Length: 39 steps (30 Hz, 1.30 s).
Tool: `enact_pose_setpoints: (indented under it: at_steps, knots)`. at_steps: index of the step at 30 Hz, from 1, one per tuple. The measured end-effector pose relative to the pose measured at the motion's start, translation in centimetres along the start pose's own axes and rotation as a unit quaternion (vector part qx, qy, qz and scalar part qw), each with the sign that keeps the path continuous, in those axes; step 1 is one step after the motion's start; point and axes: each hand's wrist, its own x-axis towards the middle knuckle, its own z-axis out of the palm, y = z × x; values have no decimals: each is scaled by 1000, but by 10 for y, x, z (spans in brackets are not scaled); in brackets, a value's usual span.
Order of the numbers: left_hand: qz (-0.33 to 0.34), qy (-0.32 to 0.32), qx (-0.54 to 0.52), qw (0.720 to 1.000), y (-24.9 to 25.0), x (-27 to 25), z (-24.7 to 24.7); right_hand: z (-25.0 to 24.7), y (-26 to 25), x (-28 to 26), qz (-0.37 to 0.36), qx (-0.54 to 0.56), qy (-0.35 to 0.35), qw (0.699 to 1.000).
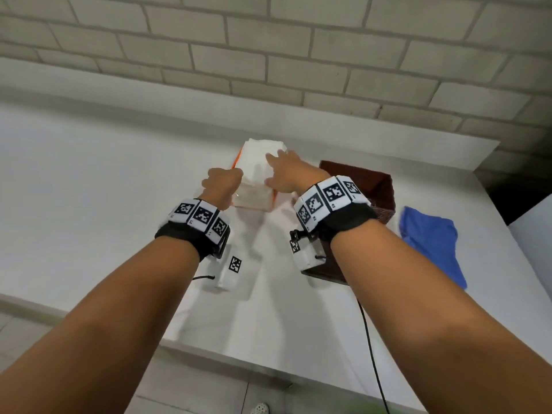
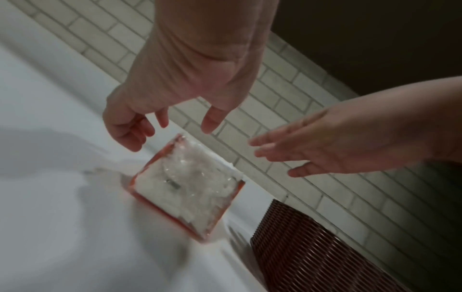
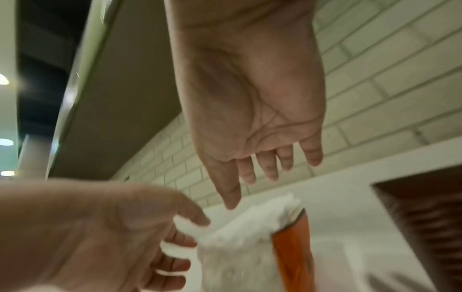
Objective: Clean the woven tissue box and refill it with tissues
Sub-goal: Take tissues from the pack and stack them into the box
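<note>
A pack of white tissues (image 1: 257, 174) in clear wrap with orange sides lies on the white counter (image 1: 89, 189). In the left wrist view the tissue pack (image 2: 187, 187) shows its wrapped end. My left hand (image 1: 222, 182) is at the pack's left side with its fingers loosely curved; I cannot tell whether it touches the pack. My right hand (image 1: 283, 171) reaches over the pack's top with straight fingers and holds nothing. The brown woven tissue box (image 1: 373, 186) stands open-topped just right of the pack, partly hidden by my right wrist. The right wrist view shows the tissue pack (image 3: 240, 237) below my right hand (image 3: 262, 168).
A crumpled blue cloth (image 1: 430, 237) lies on the counter right of the woven box. A brick wall (image 1: 268, 55) runs behind the counter. The counter's front edge (image 1: 224, 357) is near me, and a black cable (image 1: 370, 339) hangs over it.
</note>
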Motion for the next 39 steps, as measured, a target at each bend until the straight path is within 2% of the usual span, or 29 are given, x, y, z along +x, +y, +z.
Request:
enact_pose_setpoints:
  at_steps: [2,5,10,16,19,22,25,27,30,34,38,39]
  knots:
    - [-7,-17,-22,1000,-4,15,2,6,-9,17,-11,-25,3,1000]
    - [3,-36,-28,999,2,3,-1,14,-16,39,-27,-67,8,997]
    - [24,-49,-35,998,1,13,-4,17,-24,62,-17,-96,-16,995]
    - [26,-39,-18,999,-6,27,-5,20,-19,67,-69,-136,20,988]
    - [42,-23,-5,999,-9,30,-3,26,-23,73,-69,-143,-29,987]
    - [52,-3,10,999,-12,34,-3,23,-36,68,-54,-196,-3,979]
    - [52,-2,9,999,-14,42,-2,23,-35,72,-71,-218,-8,973]
    - [50,-8,11,999,-14,43,-2,19,-38,69,-57,-229,-15,972]
    - [57,-16,-1,998,-11,38,0,19,-40,59,-47,-235,13,971]
    - [71,-4,8,997,-13,41,3,29,-47,58,-30,-229,20,973]
    - [67,1,4,998,-16,43,5,32,-58,64,28,-214,-27,976]
    - [72,3,7,997,-15,42,5,33,-56,67,37,-211,-16,977]
